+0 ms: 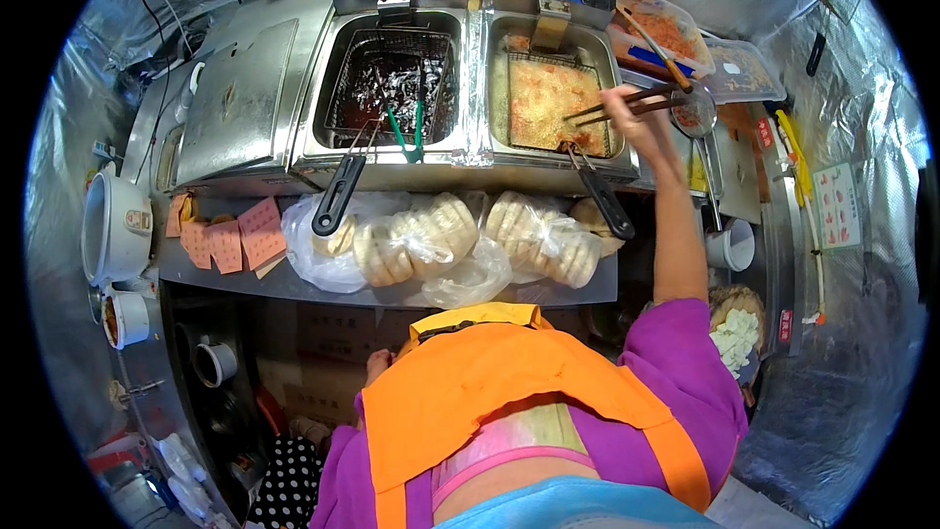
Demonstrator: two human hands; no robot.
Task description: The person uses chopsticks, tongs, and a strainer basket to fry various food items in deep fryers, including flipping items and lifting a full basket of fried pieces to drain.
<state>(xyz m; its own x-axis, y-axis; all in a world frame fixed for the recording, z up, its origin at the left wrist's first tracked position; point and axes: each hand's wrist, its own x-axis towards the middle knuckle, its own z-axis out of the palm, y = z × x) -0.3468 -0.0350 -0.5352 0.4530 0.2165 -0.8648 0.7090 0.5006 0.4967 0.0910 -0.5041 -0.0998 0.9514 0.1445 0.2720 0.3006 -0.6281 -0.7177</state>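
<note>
My right hand (638, 125) is closed around a pair of dark chopsticks (658, 92). Their tips reach over the right fryer (619, 69), where pale oil (548, 88) foams and bubbles around a wire basket. What cooks under the foam is mostly hidden; a small browned piece (576, 145) shows by the basket's front edge. The basket's black handle (605, 201) juts toward me. Down by my waist, my left hand (379, 364) shows only in part beside the orange apron (509, 372), its fingers too hidden to read.
The left fryer (318, 127) holds dark oil, a basket and green-handled tongs (404, 132). Bagged round flat breads (416, 240) lie on the shelf before the fryers, beside pink paper sleeves (259, 230). Right of the fryers are food tubs (739, 73) and a long-handled strainer (707, 152).
</note>
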